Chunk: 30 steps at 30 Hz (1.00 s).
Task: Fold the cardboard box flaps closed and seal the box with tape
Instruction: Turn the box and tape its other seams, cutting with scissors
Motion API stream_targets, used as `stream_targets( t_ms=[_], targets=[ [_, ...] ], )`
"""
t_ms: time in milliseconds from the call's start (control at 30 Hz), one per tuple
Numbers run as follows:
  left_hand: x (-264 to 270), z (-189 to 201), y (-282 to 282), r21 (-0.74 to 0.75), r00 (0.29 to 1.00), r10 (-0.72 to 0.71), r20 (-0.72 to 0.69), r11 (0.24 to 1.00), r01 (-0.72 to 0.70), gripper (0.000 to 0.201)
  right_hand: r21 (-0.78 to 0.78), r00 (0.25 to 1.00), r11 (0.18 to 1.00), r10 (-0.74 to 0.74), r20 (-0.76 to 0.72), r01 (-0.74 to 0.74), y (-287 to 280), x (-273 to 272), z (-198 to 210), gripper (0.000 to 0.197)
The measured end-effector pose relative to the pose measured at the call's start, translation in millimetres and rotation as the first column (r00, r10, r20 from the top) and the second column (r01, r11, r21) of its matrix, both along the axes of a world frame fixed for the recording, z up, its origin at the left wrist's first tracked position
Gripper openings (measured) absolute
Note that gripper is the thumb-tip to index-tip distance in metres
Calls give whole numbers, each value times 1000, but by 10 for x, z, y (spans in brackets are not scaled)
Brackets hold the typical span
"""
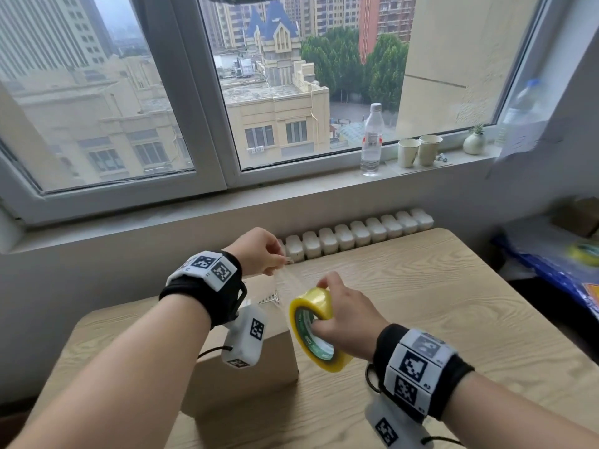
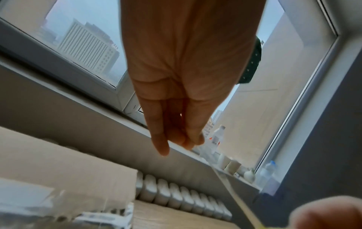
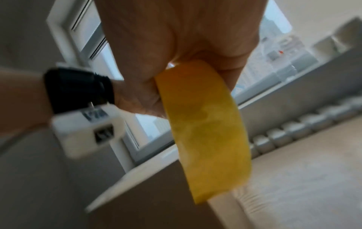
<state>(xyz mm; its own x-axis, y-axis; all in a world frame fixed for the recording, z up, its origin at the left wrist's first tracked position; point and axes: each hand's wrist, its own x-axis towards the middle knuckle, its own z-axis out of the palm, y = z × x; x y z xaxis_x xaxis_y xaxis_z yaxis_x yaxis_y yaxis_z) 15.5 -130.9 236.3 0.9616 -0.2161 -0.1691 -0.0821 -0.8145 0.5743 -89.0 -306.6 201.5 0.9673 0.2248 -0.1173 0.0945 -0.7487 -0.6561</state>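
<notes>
A closed brown cardboard box (image 1: 249, 371) stands on the wooden table (image 1: 437, 312), under my left forearm. My right hand (image 1: 337, 322) grips a yellowish roll of clear tape (image 1: 316, 328) just right of the box, above the table; the roll (image 3: 207, 127) fills the right wrist view. My left hand (image 1: 259, 252) pinches the free end of the tape strip (image 1: 288, 280), which is pulled out taut from the roll, above the box's far edge. In the left wrist view the left hand's fingers (image 2: 172, 133) are pressed together, and the box (image 2: 64, 170) lies below them.
A radiator (image 1: 356, 234) runs behind the table below the window sill. On the sill stand a clear bottle (image 1: 372, 140), two paper cups (image 1: 419, 150) and a small vase (image 1: 474, 142). At the right, a blue surface holds another tape roll (image 1: 585, 253).
</notes>
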Motion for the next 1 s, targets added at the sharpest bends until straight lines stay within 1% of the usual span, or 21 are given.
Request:
stream_targets(
  t_ms=[67,100,167,200,267,367,433,500,567,700,800,867,933,1000],
  targets=[
    [29,-62,4,9,1000,-7,-2,1000,7,13,70,998,996,-50,-49,54,13,-6,-25,45],
    [43,-81,13,0,1000,1,3,1000,-1,13,87,995,994,-65,-69,71,4,0,-31,39],
    [70,-86,43,-64,1000,27,-6,998,-27,11,133,990,984,-108,-89,119,-47,9,-50,28],
    [71,-80,54,-89,999,35,-8,995,-36,10,168,985,974,-137,-103,153,-77,3,-58,26],
    [73,-80,62,-83,999,27,18,996,-26,11,220,975,953,-184,-125,208,-103,-29,-55,34],
    [87,-130,51,21,997,10,78,1000,-12,15,211,973,950,-223,-64,232,-45,-100,-28,50],
    [100,-159,51,18,998,4,62,1000,-5,16,224,968,943,-251,-12,247,-2,-129,7,49],
    [99,-155,40,44,999,-15,47,999,13,15,207,966,946,-257,10,250,13,-142,25,39],
    [110,-144,27,109,997,-42,69,993,34,14,160,968,955,-249,-12,248,32,-161,36,32],
    [162,-154,-1,161,995,-73,71,985,60,12,61,974,973,-219,-51,222,98,-194,50,35],
    [164,-206,-28,207,992,-119,47,973,107,10,28,969,977,-206,-137,212,138,-139,83,37],
    [156,-259,-50,232,990,-140,26,964,130,11,-4,966,983,-178,-188,181,142,-88,101,33],
    [159,-297,-48,243,990,-135,34,962,123,12,-31,960,989,-145,-238,142,138,-65,108,26],
    [180,-287,-10,236,992,-113,51,967,98,12,-70,952,994,-106,-289,90,167,-83,84,24]
  ],
)
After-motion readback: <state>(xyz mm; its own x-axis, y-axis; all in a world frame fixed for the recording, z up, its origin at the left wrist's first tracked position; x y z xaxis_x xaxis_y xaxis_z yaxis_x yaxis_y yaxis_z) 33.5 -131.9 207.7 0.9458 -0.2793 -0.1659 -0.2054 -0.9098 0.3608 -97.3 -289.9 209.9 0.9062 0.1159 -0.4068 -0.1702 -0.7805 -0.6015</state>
